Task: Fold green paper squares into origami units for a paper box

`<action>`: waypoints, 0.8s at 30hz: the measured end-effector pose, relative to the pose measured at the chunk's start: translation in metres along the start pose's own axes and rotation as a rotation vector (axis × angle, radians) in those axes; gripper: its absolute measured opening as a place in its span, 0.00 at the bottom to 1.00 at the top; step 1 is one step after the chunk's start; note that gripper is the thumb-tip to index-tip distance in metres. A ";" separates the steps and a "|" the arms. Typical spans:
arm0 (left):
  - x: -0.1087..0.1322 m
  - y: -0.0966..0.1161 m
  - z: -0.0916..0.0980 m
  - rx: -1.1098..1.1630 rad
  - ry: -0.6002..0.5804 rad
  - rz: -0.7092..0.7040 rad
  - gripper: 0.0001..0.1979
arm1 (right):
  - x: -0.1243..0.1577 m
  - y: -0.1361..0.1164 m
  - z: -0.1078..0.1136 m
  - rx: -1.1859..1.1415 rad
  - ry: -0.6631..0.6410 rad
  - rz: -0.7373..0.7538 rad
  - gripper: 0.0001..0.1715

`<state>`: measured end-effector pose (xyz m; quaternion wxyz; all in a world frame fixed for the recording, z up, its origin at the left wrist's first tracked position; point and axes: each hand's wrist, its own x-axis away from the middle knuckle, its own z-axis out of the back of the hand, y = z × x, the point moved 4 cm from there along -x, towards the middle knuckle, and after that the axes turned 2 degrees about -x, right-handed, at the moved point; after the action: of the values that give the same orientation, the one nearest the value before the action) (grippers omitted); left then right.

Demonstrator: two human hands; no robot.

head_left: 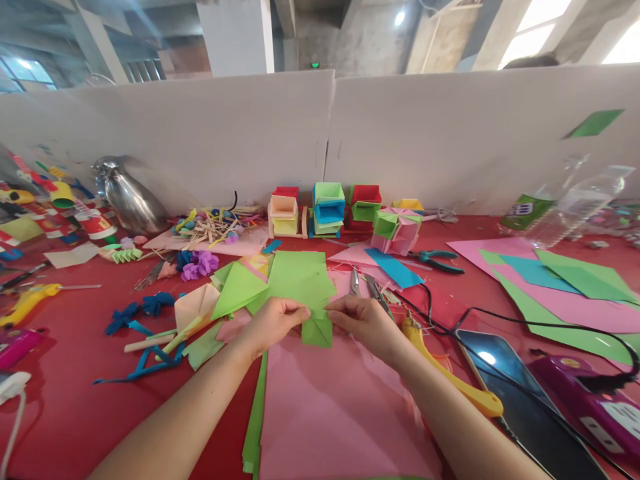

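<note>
Between my two hands is a small folded piece of green paper point(317, 331), creased across its lower part. My left hand point(280, 323) pinches its upper left edge between thumb and forefinger. On the opposite edge, my right hand point(363, 323) has its thumb and forefinger pressed together in the same way. Beneath lies a large stack of pink paper point(340, 413) with green sheets showing at its left side. Just beyond my fingers a flat green sheet point(300, 273) rests on the table. Scissors point(355, 283) lie beyond my right hand.
Folded paper boxes point(329, 200) stand along the white partition point(200, 133). To the right are a yellow-handled glue gun point(450, 373), a phone point(520, 393), black cables, pliers point(437, 260) and coloured sheets. Paper scraps, sticks and a metal jug point(133, 200) occupy the left of the red table.
</note>
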<state>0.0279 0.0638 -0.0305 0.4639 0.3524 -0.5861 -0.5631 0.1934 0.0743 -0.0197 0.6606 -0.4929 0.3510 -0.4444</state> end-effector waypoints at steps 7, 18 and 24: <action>-0.011 0.000 0.041 -0.359 0.306 -0.184 0.16 | 0.002 0.003 0.007 0.179 -0.118 -0.014 0.14; -0.002 0.025 0.075 -0.948 0.588 -0.205 0.13 | -0.007 -0.021 0.010 0.671 -0.056 0.061 0.14; 0.008 0.029 0.107 -1.242 0.538 -0.024 0.17 | 0.002 -0.039 -0.020 0.858 -0.351 0.107 0.10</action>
<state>-0.0721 0.0950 0.0061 0.7037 0.1549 -0.0141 -0.6932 0.1669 0.0608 0.0121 0.8762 -0.2239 0.0433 -0.4247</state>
